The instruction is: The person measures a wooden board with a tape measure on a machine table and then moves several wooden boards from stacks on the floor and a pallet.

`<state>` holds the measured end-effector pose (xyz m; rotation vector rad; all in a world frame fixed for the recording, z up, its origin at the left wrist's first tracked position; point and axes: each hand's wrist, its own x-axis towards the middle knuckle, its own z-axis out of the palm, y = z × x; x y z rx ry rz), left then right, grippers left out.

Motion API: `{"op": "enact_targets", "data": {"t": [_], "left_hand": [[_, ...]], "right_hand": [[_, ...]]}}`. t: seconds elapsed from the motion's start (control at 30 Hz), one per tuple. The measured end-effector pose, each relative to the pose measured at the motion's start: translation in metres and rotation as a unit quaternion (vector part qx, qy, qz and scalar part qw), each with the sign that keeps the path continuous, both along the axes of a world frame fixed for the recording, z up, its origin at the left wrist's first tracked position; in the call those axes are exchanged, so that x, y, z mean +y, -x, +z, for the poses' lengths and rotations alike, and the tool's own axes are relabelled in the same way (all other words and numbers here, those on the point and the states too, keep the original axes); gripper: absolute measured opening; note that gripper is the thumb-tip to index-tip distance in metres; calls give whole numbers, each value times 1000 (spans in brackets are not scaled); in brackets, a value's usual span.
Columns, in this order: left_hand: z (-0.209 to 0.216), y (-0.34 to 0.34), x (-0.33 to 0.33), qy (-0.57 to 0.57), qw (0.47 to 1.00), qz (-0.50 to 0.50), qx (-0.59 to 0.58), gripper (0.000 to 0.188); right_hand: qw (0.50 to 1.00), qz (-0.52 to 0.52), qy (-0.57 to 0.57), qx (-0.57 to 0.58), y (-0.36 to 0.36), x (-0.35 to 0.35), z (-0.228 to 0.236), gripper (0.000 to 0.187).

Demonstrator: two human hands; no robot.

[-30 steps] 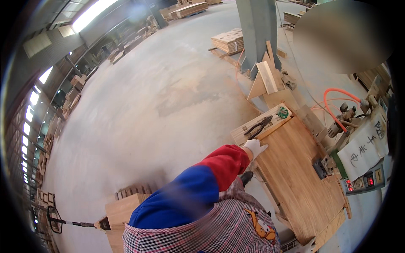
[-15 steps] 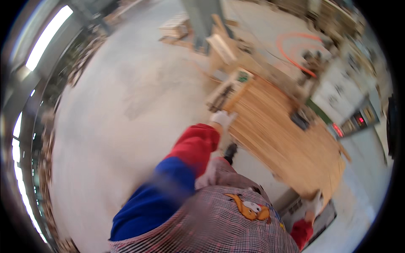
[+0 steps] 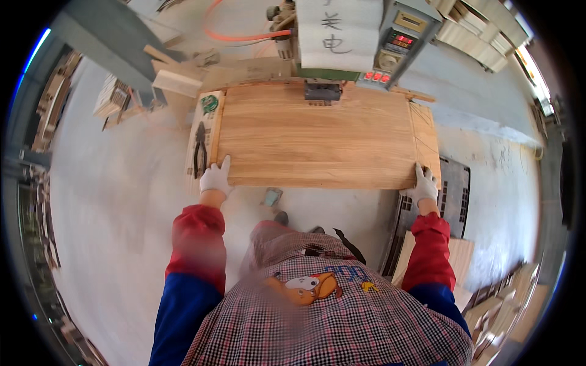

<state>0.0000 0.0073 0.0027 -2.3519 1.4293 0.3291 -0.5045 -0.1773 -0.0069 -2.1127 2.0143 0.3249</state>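
A wide, smooth wooden panel [image 3: 317, 134] lies flat in front of me, its grain running left to right. At its near left corner is my left hand [image 3: 215, 177] in a white glove, thumb along the panel and fingers by the left edge. My right hand [image 3: 422, 186], also gloved, grips the near right corner, fingers bent over the top. Undersides of both grips are hidden. Left of the panel, a pale board [image 3: 203, 131] carries black-handled pliers [image 3: 200, 149] and a green round item [image 3: 210, 103].
A machine with a white cover [image 3: 339, 33] and control box [image 3: 403, 43] stands beyond the panel. A dark block [image 3: 323, 91] sits at the far edge. To the right are a black slotted pallet [image 3: 455, 189] and stacked boards [image 3: 503, 311]. An orange hose [image 3: 244, 38] curves behind.
My view has swung right and squared up to the panel, which now lies level across it. Both hands remain at the panel's near corners.
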Motion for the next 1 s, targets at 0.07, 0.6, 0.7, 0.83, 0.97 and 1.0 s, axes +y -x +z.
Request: {"op": "enact_targets", "data": {"t": [0.07,0.6,0.7,0.83,0.97,1.0], "left_hand": [[5,3,-2,-23,1000,-12,-8,89],[15,33,24,8,981,-123,148,78],[-5,30,36,-2,903,-169,395,53],[-74,14,37,2,817,-70,572,22],[-50,35,21,-36,772,85,629,25],[-57,29,18,-56,767,104,630,30]], "right_hand": [[1000,-8,-2,8,3,0,-1,104],[716,-405,-158,-547,-104,171,-78,58],[461,-432,-225,-741,-154,221,-80,60],[243,-455,-186,-836,-206,248,-36,53],[346,-533,-24,-772,-179,287,-40,43],[364,-539,4,-760,-172,294,-49,41]]}}
